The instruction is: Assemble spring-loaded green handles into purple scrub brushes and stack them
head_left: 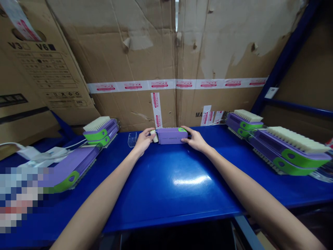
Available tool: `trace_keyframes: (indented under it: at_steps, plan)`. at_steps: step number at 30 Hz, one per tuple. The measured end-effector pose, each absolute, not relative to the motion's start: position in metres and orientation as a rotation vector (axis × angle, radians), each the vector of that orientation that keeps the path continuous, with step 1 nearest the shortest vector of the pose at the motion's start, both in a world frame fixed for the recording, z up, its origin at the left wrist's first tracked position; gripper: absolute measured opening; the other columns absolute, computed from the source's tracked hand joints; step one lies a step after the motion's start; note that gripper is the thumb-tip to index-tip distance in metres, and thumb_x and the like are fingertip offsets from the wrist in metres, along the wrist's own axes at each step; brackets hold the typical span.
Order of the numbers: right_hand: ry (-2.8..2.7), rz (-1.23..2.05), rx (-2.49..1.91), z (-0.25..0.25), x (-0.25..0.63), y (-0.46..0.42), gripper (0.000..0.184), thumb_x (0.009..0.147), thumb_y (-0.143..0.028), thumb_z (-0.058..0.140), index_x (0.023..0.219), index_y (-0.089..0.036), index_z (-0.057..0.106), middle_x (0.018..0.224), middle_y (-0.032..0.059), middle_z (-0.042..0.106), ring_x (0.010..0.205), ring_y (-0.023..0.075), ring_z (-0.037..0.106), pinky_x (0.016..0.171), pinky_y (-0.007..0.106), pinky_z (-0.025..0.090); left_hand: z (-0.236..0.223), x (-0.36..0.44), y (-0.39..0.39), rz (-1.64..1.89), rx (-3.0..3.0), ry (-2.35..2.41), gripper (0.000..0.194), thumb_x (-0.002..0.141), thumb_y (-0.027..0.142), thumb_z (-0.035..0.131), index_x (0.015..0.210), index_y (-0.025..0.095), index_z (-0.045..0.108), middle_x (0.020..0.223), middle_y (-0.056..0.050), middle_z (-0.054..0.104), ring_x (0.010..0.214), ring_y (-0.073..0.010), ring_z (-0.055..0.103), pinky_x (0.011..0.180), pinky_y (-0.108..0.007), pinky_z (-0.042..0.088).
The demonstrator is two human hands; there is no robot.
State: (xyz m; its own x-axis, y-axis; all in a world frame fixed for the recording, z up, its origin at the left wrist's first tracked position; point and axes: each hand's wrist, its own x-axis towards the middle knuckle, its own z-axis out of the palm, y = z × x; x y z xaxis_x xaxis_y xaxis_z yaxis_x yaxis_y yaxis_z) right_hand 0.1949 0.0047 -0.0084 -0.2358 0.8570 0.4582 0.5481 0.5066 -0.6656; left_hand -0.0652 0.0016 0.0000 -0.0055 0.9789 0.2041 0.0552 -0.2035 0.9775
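Note:
A purple and green brush unit (171,135) lies on the blue table (166,184) near its far edge, in the middle. My left hand (142,139) is closed on its left end, where a cream bristle part shows. My right hand (195,139) grips its right end, fingers wrapped over the green tip. Both forearms reach out across the table.
A row of purple-green brushes (100,132) lies at the left and another row (275,146) at the right. A clear plastic cover (132,139) stands left of the held unit. Taped cardboard boxes (166,62) wall off the back. White packets (44,156) sit far left.

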Motion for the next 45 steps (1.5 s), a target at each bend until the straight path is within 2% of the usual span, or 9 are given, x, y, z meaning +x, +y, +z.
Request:
trace_keyframes:
  at_steps: [5, 13, 18, 23, 29, 34, 40, 42, 45]
  plan:
    - [-1.926, 0.483, -1.136, -0.009, 0.195, 0.005, 0.067, 0.07, -0.015, 0.068, 0.134, -0.02, 0.048, 0.13, 0.0082, 0.058, 0.115, 0.0218, 0.058, 0.101, 0.038, 0.044, -0.001, -0.064, 0.002, 1.352, 1.372, 1.143, 0.046, 0.068, 0.031, 0.069, 0.11, 0.015, 0.055, 0.115, -0.012, 0.063, 0.092, -0.0199, 0.065, 0.08, -0.035, 0.053]
    - [-1.933, 0.504, -1.133, -0.009, 0.196, 0.004, 0.067, 0.07, -0.015, 0.068, 0.134, -0.022, 0.048, 0.13, 0.0058, 0.058, 0.115, 0.0203, 0.058, 0.1, 0.037, 0.045, -0.001, -0.066, 0.007, 1.317, 1.628, 1.175, 0.04, 0.066, 0.023, 0.067, 0.104, 0.013, 0.058, 0.109, -0.013, 0.066, 0.098, -0.0226, 0.064, 0.088, -0.038, 0.05]
    - [-1.94, 0.371, -1.142, -0.006, 0.193, 0.0, 0.055, 0.074, -0.029, 0.068, 0.127, -0.021, 0.055, 0.126, 0.0063, 0.061, 0.116, 0.0221, 0.057, 0.101, 0.038, 0.044, 0.003, -0.067, 0.005, 1.309, 1.662, 1.236, 0.044, 0.063, 0.02, 0.069, 0.105, 0.011, 0.059, 0.104, -0.014, 0.068, 0.095, -0.0239, 0.065, 0.085, -0.039, 0.051]
    - [-1.945, 0.2, -1.167, -0.004, 0.188, -0.001, 0.052, 0.073, -0.039, 0.071, 0.119, -0.018, 0.06, 0.118, 0.0092, 0.065, 0.108, 0.0233, 0.061, 0.095, 0.037, 0.047, 0.004, -0.069, 0.006, 1.285, 1.676, 1.272, 0.041, 0.058, 0.013, 0.07, 0.099, 0.01, 0.062, 0.093, -0.012, 0.07, 0.089, -0.0231, 0.067, 0.085, -0.039, 0.051]
    - [-1.937, 0.222, -1.192, -0.003, 0.187, -0.002, 0.047, 0.074, -0.035, 0.07, 0.116, -0.017, 0.06, 0.111, 0.0084, 0.068, 0.1, 0.0224, 0.065, 0.088, 0.034, 0.049, 0.005, -0.07, 0.007, 1.266, 1.638, 1.223, 0.039, 0.054, 0.01, 0.073, 0.093, 0.01, 0.064, 0.088, -0.01, 0.071, 0.085, -0.0228, 0.068, 0.082, -0.039, 0.053]
    - [-1.93, 0.211, -1.184, -0.004, 0.186, -0.001, 0.046, 0.074, -0.033, 0.069, 0.116, -0.017, 0.059, 0.112, 0.0086, 0.068, 0.101, 0.0225, 0.064, 0.088, 0.033, 0.048, 0.009, -0.068, 0.005, 1.236, 1.669, 1.224, 0.04, 0.056, 0.01, 0.072, 0.094, 0.01, 0.064, 0.089, -0.011, 0.071, 0.085, -0.0245, 0.068, 0.082, -0.041, 0.053]
    - [-1.897, 0.242, -1.143, -0.008, 0.189, 0.002, 0.045, 0.074, -0.034, 0.069, 0.114, -0.017, 0.061, 0.108, 0.0076, 0.069, 0.096, 0.023, 0.065, 0.085, 0.034, 0.05, 0.011, -0.067, -0.001, 1.143, 1.75, 1.211, 0.05, 0.064, 0.017, 0.069, 0.113, 0.011, 0.062, 0.107, -0.011, 0.069, 0.099, -0.0239, 0.065, 0.095, -0.041, 0.048]
    - [-1.881, 0.232, -1.116, -0.01, 0.189, 0.002, 0.044, 0.074, -0.035, 0.069, 0.114, -0.018, 0.061, 0.109, 0.0079, 0.069, 0.098, 0.0237, 0.065, 0.087, 0.035, 0.049, 0.01, -0.066, -0.003, 1.159, 1.684, 1.169, 0.053, 0.067, 0.024, 0.069, 0.117, 0.012, 0.061, 0.113, -0.011, 0.067, 0.105, -0.0241, 0.062, 0.097, -0.041, 0.046]
    - [-1.865, 0.166, -1.058, -0.012, 0.189, 0.002, 0.044, 0.074, -0.034, 0.069, 0.114, -0.018, 0.06, 0.112, 0.0099, 0.067, 0.102, 0.025, 0.063, 0.091, 0.037, 0.047, 0.007, -0.065, -0.003, 1.237, 1.482, 1.111, 0.049, 0.073, 0.041, 0.066, 0.114, 0.013, 0.063, 0.119, -0.013, 0.064, 0.111, -0.0258, 0.059, 0.095, -0.042, 0.047]
